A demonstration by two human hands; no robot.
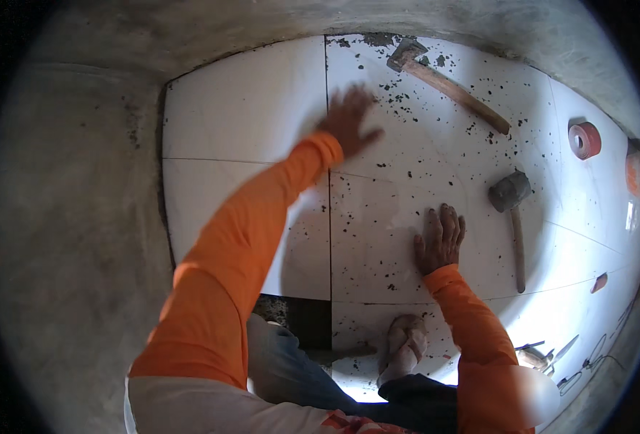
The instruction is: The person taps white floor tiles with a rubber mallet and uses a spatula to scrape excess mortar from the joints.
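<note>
White floor tiles (248, 108) with dark joints lie in front of me, scattered with dark mortar crumbs. My left hand (350, 123), slightly blurred, is over the far tiles near the long joint, fingers spread and nothing in it. Flat on a nearer tile rests my right hand (441, 239), its fingers stretched out and holding nothing. To the right of that hand lies a rubber mallet (510, 191) with a black head and a wooden handle. Farther off, a hammer (454, 90) with a dark metal head and a thick wooden handle lies aslant.
Bare grey walls (81, 202) bound the floor at left and far side. A red roll (585, 140) stands at right, near an orange object (634, 172). Several hand tools and a cable (587, 362) lie lower right. Beside my left leg is a dark untiled gap (302, 322).
</note>
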